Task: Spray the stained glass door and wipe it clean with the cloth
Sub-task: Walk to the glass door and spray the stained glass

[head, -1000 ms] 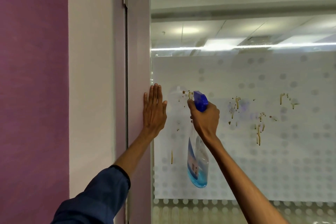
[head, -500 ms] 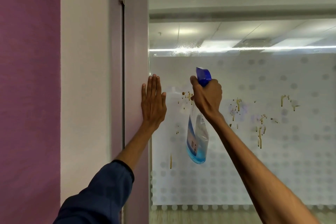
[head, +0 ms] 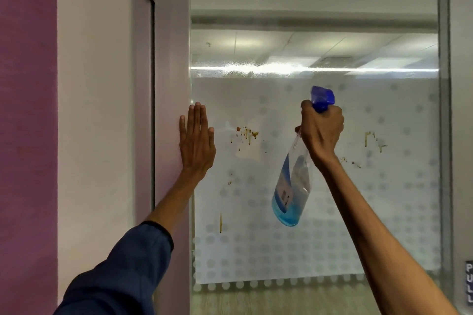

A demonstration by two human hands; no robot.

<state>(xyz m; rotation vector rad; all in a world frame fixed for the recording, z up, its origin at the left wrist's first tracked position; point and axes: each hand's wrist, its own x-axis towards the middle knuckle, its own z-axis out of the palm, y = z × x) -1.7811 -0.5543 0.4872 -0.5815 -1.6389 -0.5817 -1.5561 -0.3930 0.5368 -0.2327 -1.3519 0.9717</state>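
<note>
Glass door (head: 307,225) right in front of me, brown stains (head: 247,133) mid-pane. My R hand (head: 321,130) grips the spray bottle (head: 291,192) by its neck, up near the glass. L hand (head: 197,146) flat, fingers straight, on the frame (head: 171,59).

brown-stained glass door (head: 256,250) behind a tilted spray bottle (head: 294,186) holding little blue liquid.

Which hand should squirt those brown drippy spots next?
Right hand: it grips the clear spray bottle with blue trigger head, raised before the brown stains on the dotted glass door. The left hand lies flat against the grey door frame, holding nothing.
</note>
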